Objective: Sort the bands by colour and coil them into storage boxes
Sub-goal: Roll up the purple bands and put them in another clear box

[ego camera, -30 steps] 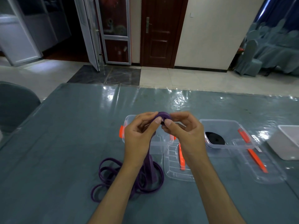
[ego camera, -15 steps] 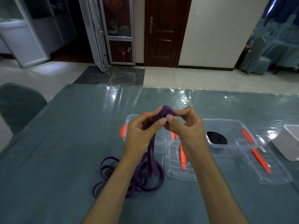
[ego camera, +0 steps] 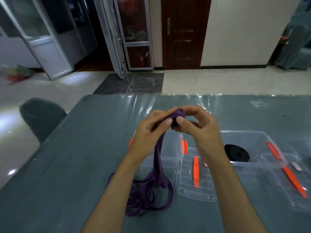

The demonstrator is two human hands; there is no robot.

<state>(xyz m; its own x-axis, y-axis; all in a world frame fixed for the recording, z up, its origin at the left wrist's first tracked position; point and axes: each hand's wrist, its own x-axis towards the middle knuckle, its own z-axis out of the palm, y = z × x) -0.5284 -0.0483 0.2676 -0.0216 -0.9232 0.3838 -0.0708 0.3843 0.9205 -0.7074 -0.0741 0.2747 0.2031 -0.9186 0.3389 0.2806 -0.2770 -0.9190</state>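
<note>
both hands, left hand (ego camera: 152,127) and right hand (ego camera: 196,122), pinch the purple band (ego camera: 176,116) coil above the counter (ego camera: 70,165); its loose tail hangs to a tangled pile, which could snag and unravel the coil.

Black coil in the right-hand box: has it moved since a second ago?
No. The black coil lies in the same spot in its clear box.

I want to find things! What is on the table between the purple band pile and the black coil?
In the head view, a clear lid with an orange clip.
</note>
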